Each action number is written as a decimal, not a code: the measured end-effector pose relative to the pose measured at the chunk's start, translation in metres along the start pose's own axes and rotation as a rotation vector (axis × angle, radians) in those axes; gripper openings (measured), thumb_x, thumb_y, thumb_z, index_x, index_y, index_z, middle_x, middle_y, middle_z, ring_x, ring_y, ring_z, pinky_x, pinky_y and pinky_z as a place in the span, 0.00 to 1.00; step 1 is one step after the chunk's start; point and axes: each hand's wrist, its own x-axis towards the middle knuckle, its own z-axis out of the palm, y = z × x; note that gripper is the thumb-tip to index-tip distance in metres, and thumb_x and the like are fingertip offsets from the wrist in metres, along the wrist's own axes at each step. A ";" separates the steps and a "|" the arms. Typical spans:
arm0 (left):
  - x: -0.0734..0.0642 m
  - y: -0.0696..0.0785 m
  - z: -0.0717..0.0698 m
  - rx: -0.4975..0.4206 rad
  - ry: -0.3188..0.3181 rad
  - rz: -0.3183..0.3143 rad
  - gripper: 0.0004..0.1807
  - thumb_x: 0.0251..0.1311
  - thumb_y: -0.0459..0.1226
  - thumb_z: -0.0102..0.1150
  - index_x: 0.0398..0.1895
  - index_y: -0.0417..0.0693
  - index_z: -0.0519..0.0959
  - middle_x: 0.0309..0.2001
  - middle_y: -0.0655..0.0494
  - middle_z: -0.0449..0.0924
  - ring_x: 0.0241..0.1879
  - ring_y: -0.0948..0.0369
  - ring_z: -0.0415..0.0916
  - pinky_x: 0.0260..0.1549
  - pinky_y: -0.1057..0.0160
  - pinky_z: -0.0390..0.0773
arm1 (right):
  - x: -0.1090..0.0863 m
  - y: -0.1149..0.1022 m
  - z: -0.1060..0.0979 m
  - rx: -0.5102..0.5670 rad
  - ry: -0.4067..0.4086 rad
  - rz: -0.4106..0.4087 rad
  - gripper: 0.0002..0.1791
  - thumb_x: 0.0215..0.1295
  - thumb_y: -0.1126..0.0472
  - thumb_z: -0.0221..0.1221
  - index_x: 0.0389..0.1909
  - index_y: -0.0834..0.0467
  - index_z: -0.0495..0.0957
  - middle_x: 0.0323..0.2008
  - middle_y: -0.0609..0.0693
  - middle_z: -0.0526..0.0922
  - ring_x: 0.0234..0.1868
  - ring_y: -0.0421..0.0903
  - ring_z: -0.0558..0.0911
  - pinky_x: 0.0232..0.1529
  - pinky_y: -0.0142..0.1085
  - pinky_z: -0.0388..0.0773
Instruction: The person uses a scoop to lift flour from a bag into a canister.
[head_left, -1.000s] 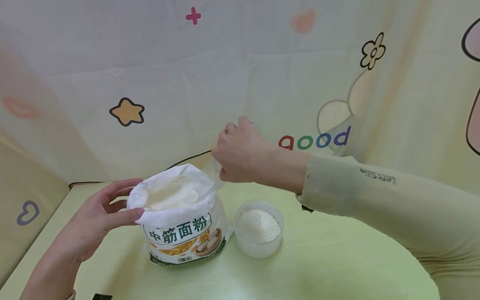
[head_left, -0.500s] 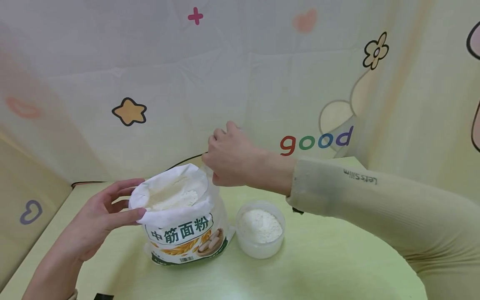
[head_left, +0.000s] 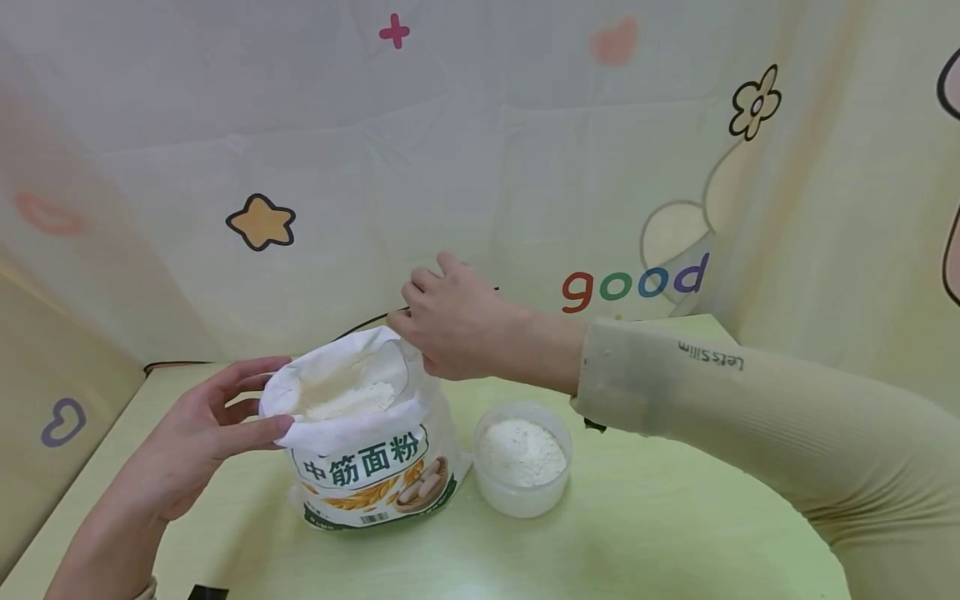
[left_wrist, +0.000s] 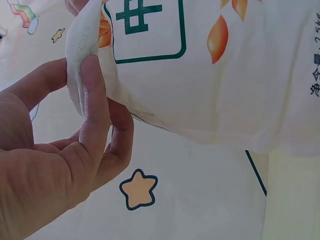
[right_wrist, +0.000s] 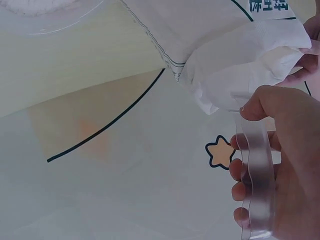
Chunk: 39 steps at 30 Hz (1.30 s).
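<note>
A white flour bag [head_left: 352,492] with green lettering stands on the table, its rolled rim agape and flour [head_left: 358,402] visible inside. At its left side my left hand [head_left: 197,421] pinches the rim between thumb and fingers. My right hand [head_left: 459,321] grips the wavy handle of a clear plastic scoop [right_wrist: 259,175] above the bag's right edge. The scoop's head dips into the bag mouth, partly hidden by the rim. Close to the bag on the right sits a round translucent tub [head_left: 521,500] with a heap of flour [head_left: 522,450] in it.
The pale green table [head_left: 645,517] has a rounded right edge. A printed cloth [head_left: 480,150] with cartoon shapes hangs behind and along the sides. Small black pieces [head_left: 207,592] lie near the front and under the right sleeve.
My right hand has moved left and slightly down, bringing the scoop into the bag mouth. The left hand keeps its place on the rim.
</note>
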 end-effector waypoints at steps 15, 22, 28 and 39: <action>-0.001 0.000 0.000 0.011 -0.003 0.004 0.33 0.66 0.30 0.66 0.73 0.47 0.67 0.65 0.43 0.62 0.49 0.56 0.82 0.45 0.57 0.86 | -0.002 -0.006 0.011 -0.048 0.153 0.033 0.18 0.74 0.44 0.52 0.56 0.47 0.76 0.51 0.52 0.80 0.51 0.52 0.74 0.56 0.51 0.72; -0.001 0.000 0.000 0.010 -0.003 -0.001 0.34 0.66 0.30 0.67 0.73 0.46 0.66 0.65 0.43 0.62 0.50 0.56 0.82 0.45 0.57 0.86 | -0.002 -0.006 0.015 0.012 0.144 0.046 0.17 0.74 0.44 0.52 0.58 0.43 0.75 0.50 0.53 0.78 0.53 0.54 0.73 0.56 0.53 0.70; -0.001 0.001 0.000 -0.005 -0.006 -0.005 0.33 0.66 0.29 0.66 0.73 0.46 0.66 0.65 0.43 0.62 0.49 0.56 0.82 0.44 0.57 0.86 | -0.002 -0.007 0.020 0.057 0.151 0.045 0.17 0.74 0.45 0.51 0.58 0.43 0.74 0.48 0.53 0.77 0.51 0.55 0.73 0.54 0.53 0.71; -0.001 0.001 0.000 -0.022 -0.007 -0.008 0.33 0.66 0.29 0.66 0.73 0.46 0.67 0.65 0.43 0.62 0.48 0.55 0.82 0.45 0.57 0.86 | 0.000 -0.007 0.024 0.096 0.185 0.031 0.16 0.73 0.48 0.51 0.57 0.41 0.76 0.43 0.50 0.76 0.45 0.51 0.72 0.48 0.50 0.70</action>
